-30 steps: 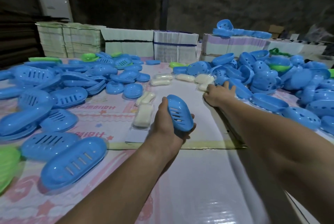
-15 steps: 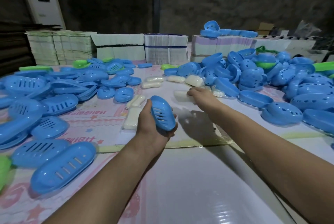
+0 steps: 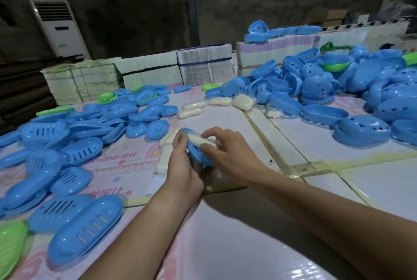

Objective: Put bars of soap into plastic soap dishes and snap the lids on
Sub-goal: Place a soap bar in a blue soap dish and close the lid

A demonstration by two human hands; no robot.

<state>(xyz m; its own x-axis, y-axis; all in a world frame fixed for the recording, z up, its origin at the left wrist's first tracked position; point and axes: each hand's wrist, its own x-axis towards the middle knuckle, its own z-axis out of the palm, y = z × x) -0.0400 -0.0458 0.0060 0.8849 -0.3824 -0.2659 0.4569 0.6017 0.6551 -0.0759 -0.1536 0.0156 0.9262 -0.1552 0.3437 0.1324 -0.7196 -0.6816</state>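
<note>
The left hand [image 3: 182,166] grips the slotted blue plastic soap dish [image 3: 195,152] while the right hand [image 3: 228,152] pinches the white wrapped soap bar [image 3: 198,140], which should seat flat.

Both forearms converging mid-frame — left hand [image 3: 182,166] fingers curled, right hand [image 3: 228,151] fingers bent, pinching.

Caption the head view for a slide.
Left hand holds a blue soap dish while right hand presses in a soap bar.

Blue slotted soap dish [image 3: 195,152] holds a white soap bar [image 3: 199,140]; green dishes [image 3: 10,245] dot the pink-printed desk [image 3: 117,166].
</note>
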